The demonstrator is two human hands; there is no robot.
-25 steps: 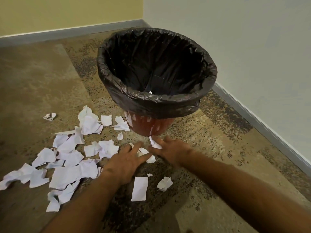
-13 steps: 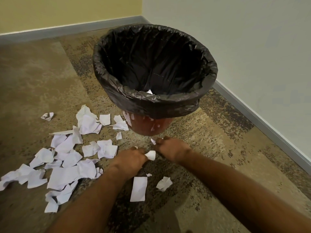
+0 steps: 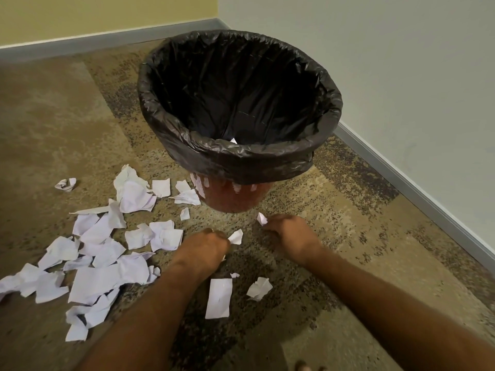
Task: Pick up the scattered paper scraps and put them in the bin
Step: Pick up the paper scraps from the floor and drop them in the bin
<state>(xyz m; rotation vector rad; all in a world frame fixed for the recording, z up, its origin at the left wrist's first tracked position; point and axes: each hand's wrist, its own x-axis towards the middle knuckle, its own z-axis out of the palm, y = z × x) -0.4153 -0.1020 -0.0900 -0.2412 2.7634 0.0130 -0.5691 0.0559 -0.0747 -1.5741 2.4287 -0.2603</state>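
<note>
A red bin (image 3: pixel 233 199) lined with a black bag (image 3: pixel 267 159) stands on the carpet ahead of me, with one white scrap (image 3: pixel 233 140) showing inside. White paper scraps (image 3: pixel 104 253) lie scattered on the floor to the left. My left hand (image 3: pixel 203 247) is curled low in front of the bin and grips a white scrap (image 3: pixel 236 236) that sticks out by the thumb. My right hand (image 3: pixel 290 232) is curled just to the right and pinches a small scrap (image 3: pixel 261 218). A rectangular scrap (image 3: pixel 219 298) and a crumpled one (image 3: pixel 259 288) lie between my forearms.
A crumpled ball of paper (image 3: pixel 66 184) lies apart at the far left. A grey skirting board (image 3: pixel 417 194) and white wall run along the right, a yellow wall (image 3: pixel 80 14) at the back. My toes (image 3: pixel 304 366) show at the bottom edge.
Both hands went from spread flat on the scraps near the bin's foot to curled fists with paper gathered in them. They have shifted little since half a second ago.
</note>
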